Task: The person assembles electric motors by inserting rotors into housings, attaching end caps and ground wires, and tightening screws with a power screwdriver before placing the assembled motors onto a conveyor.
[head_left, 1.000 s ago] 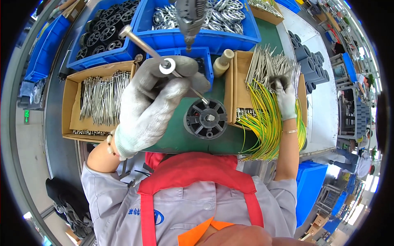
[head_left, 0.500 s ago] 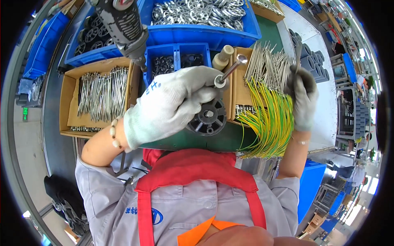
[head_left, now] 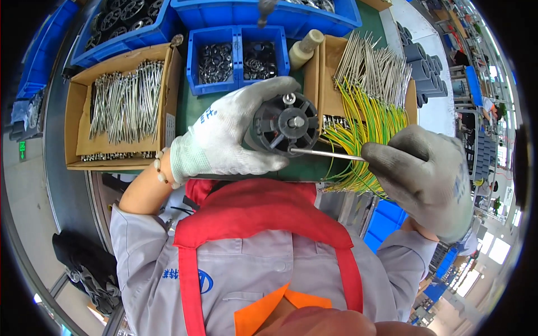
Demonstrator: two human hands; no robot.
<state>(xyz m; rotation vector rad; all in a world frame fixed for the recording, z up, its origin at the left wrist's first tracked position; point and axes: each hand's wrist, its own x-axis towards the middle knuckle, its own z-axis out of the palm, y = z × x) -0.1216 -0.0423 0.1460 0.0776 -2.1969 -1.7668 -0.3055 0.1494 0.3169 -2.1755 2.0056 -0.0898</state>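
A black round spoked housing [head_left: 274,137] with a metal shaft in its centre stands in front of me. My left hand [head_left: 224,137], in a white glove, wraps round its left side, fingers at the far edge and thumb at the near one. A bright bolt head with a washer [head_left: 289,99] sits at the housing's far hole. My right hand [head_left: 426,173], gloved in white with greyish fingers, pinches a long thin metal rod [head_left: 330,154]. The rod lies nearly level, its left end at the housing's near hole; whether it is inside, I cannot tell.
A cardboard box of long bolts [head_left: 126,106] stands left, another with metal rods [head_left: 372,70] right. Green-yellow wires [head_left: 364,120] hang over the right box. Behind the housing are a blue two-part bin [head_left: 238,84] of small black parts and a pale bottle-shaped object [head_left: 306,49]. A tool tip [head_left: 264,11] hangs above.
My left hand has gone from holding a bolt with a washer to gripping the housing. My right hand has come from the rod box toward me with a rod. The hanging power tool has shifted up.
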